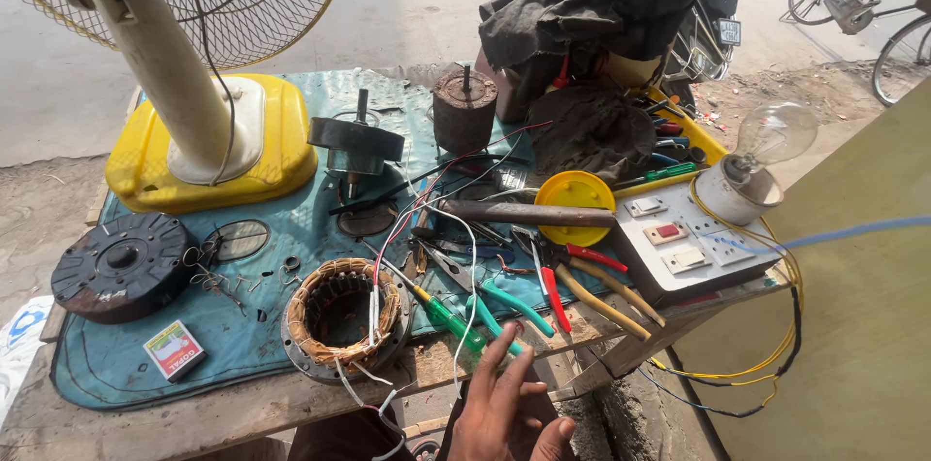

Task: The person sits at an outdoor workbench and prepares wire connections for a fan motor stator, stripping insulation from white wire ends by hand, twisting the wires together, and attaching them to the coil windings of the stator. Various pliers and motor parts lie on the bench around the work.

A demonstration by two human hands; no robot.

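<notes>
Cluttered workbench (242, 403), stator (341, 317), pliers (592, 286), right hand (509, 413) open

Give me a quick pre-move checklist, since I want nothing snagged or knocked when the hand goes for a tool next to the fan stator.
1. Hand free: ok, fingers spread, holding nothing.
2. Green-handled screwdriver within reach: ok, lies just beyond the fingertips.
3. Stator seated: ok, flat on the blue mat near the table edge.
4. Stator lead wires clear of the tools: not ok, they cross over the screwdriver and pliers.
5. Bulb on the switch board unlit: ok, no glow.
6. Other hand's position: cannot tell, out of view.
</notes>
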